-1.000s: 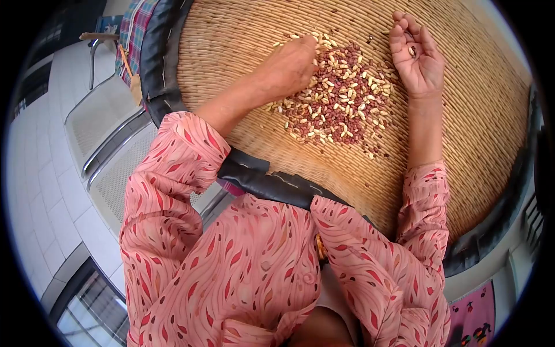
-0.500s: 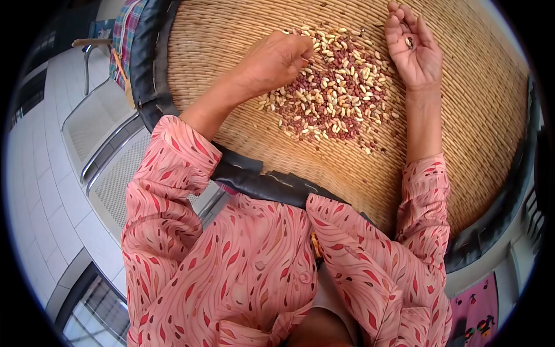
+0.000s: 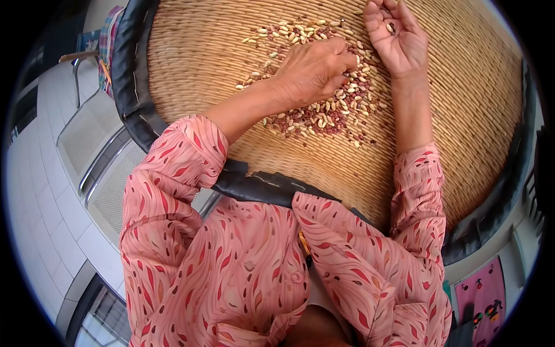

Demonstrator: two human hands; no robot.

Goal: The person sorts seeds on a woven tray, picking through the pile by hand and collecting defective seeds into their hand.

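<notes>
"Lots of red and cream beans (image 3: 329, 118) on that woven tray (image 3: 457, 127)! What is the left hand (image 3: 318, 72) doing?"

"Its fingers bend down into the beans, which lie under it and all around it. I can't tell if it has one pinched."

"And the right hand (image 3: 400, 43)?"

"It's just beside the pile, palm up and cupped open, with a tiny bean or two (image 3: 391, 28) in it."

"What could go wrong?"

"If that palm tips, they could roll out. And the left fingers hide what's under them, so a bump could scatter some."
</notes>
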